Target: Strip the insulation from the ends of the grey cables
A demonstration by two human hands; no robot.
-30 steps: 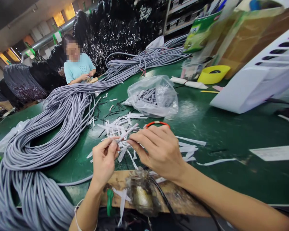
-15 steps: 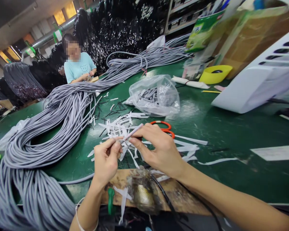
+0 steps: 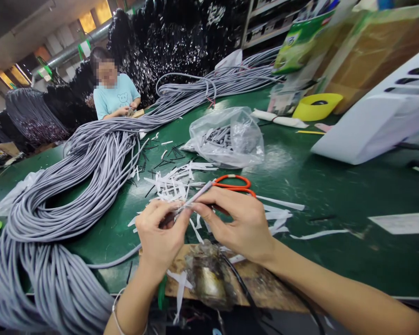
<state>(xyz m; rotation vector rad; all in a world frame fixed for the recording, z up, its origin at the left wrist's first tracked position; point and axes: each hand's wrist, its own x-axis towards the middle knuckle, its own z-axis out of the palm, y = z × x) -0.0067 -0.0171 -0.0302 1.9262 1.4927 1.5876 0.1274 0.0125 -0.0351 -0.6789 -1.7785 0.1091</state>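
Observation:
My left hand (image 3: 160, 237) is closed on the end part of a grey cable (image 3: 120, 261), which runs out below the wrist toward the big coil. Thumb and fingers of my right hand (image 3: 239, 221) pinch a slim grey tube-like piece (image 3: 203, 191) that points up and to the right. Both sets of fingertips meet at its lower end, so the join between tube and cable is hidden. Just beyond my right hand lie orange-handled scissors (image 3: 232, 183). White tape strips (image 3: 172, 184) are scattered behind the fingers.
Thick grey cable coils (image 3: 91, 186) cover the left side. A clear bag (image 3: 246, 144) of short grey pieces lies ahead. Below my hands is a stained wooden board (image 3: 265, 295) with a soldering-type metal block (image 3: 209, 279). A white vented casing (image 3: 366, 123) stands right; a person (image 3: 115, 95) sits across.
My left hand has shifted right and up along the piece, its thumb now touching the right fingertips. The grey piece has moved slightly right with my right hand.

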